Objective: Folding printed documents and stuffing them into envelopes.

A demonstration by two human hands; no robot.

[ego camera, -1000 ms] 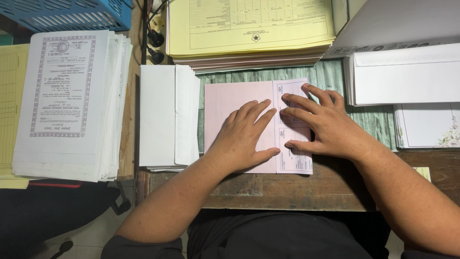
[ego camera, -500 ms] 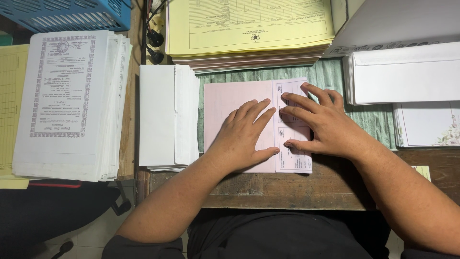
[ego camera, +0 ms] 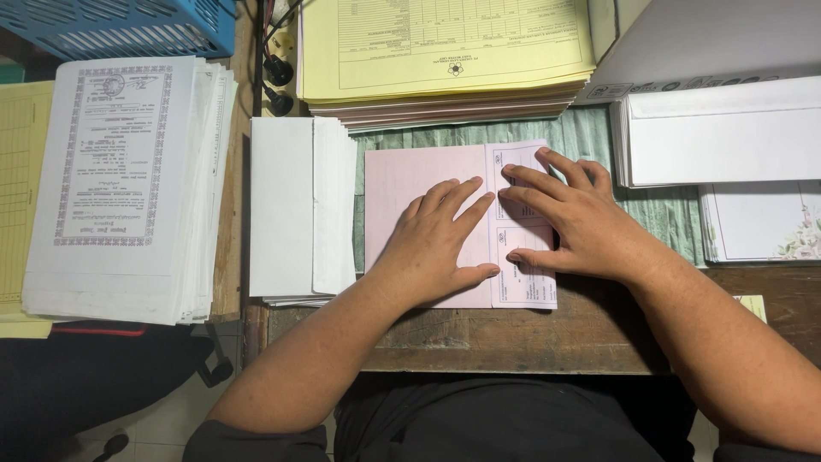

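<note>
Folding step on the pink form sheet [ego camera: 410, 184], mid-crease by the look of it. Sheet lies flat on the desk [ego camera: 530, 338], front centre, between the envelope stack [ego camera: 286, 205] and the white envelope pile [ego camera: 727, 137]. Left hand [ego camera: 436, 244] flat, fingers spread, pinning the folded pink flap. Right hand [ego camera: 569, 218] flat, fingers spread on the printed panel, grasping nothing. Next move likely calls for firm pressure run along the fold line. Tight room: yellow form stack [ego camera: 445, 51] just behind, bare desk edge in front.
</note>
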